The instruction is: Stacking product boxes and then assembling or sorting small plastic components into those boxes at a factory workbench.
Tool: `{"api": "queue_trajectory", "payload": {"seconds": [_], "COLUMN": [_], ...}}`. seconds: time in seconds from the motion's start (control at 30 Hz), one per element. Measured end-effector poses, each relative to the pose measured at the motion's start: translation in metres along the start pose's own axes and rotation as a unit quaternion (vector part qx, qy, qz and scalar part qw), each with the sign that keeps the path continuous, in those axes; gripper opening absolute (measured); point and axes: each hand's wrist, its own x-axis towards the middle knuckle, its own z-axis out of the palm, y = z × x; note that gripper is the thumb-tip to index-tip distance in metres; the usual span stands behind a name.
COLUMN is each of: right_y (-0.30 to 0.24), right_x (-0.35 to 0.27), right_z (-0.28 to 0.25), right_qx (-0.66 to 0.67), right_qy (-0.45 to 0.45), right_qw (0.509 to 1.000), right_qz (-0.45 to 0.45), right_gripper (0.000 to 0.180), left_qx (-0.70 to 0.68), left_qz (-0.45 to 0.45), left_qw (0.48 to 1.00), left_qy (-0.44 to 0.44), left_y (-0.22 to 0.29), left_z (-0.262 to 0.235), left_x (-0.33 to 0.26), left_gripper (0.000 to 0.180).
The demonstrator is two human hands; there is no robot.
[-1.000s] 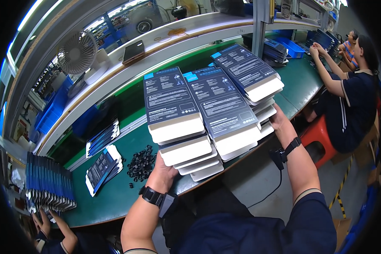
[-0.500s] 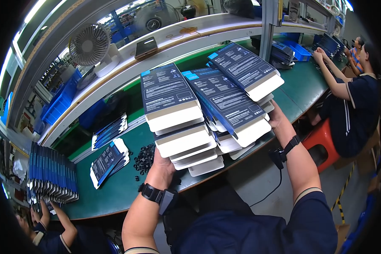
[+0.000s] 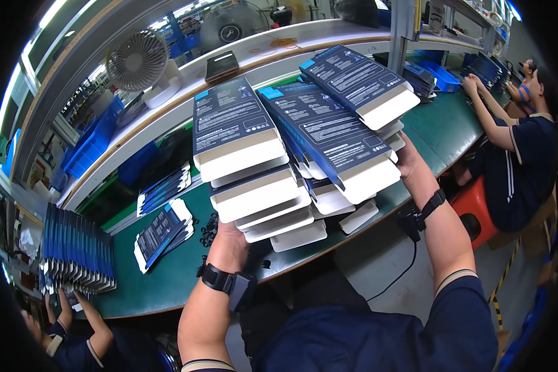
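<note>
Between my two hands is a bulky load of dark blue cardboard boxes [image 3: 338, 136] with white open end flaps, piled in overlapping stacks above the green bench. My left hand [image 3: 231, 240] grips the load at its near left corner, the fingers hidden under the flaps. On the right side, my right hand [image 3: 407, 156] presses against the edge of the pile, its fingers mostly out of sight behind the boxes. Beside my left hand, a heap of small black parts [image 3: 209, 232] lies partly covered by the load.
Several flat boxes [image 3: 161, 239] lie on the green bench [image 3: 133, 291] to the left, near an upright row of boxes [image 3: 77, 248]. A white fan [image 3: 139, 62] and a dark phone-like object [image 3: 222, 66] rest on the shelf. A co-worker [image 3: 527, 155] sits at right on a red stool [image 3: 468, 214].
Both hands have shifted the box load a little up and to the left, with the left stack moving most. At the lower right, one white flap now stands farther from the pile.
</note>
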Motion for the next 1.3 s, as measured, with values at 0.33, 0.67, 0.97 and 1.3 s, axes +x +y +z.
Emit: {"api": "queue_trajectory", "payload": {"seconds": [0.33,0.67,0.97,1.3], "right_y": [0.012,0.022,0.130,0.480], "right_x": [0.002,0.032,0.050,-0.047], "right_z": [0.020,0.021,0.080,0.348], "right_qx": [-0.074,-0.065,-0.083,-0.086], "right_qy": [-0.101,-0.216,-0.392,-0.520], "right_qw": [0.992,0.974,0.891,0.756], "right_qz": [-0.004,0.027,0.214,0.389], "right_gripper": [0.052,0.044,0.044,0.048], "left_qx": [-0.012,-0.027,-0.099,0.226], "left_qz": [-0.006,0.057,0.261,0.440], "left_qw": [0.997,0.996,0.954,0.840], "left_qy": [-0.078,-0.071,-0.111,0.222], "left_y": [0.011,0.028,0.016,0.017], "left_z": [-0.025,-0.030,-0.056,-0.145], "left_x": [-0.009,-0.049,-0.253,-0.685], "left_gripper": [0.041,0.042,0.053,0.042]}}
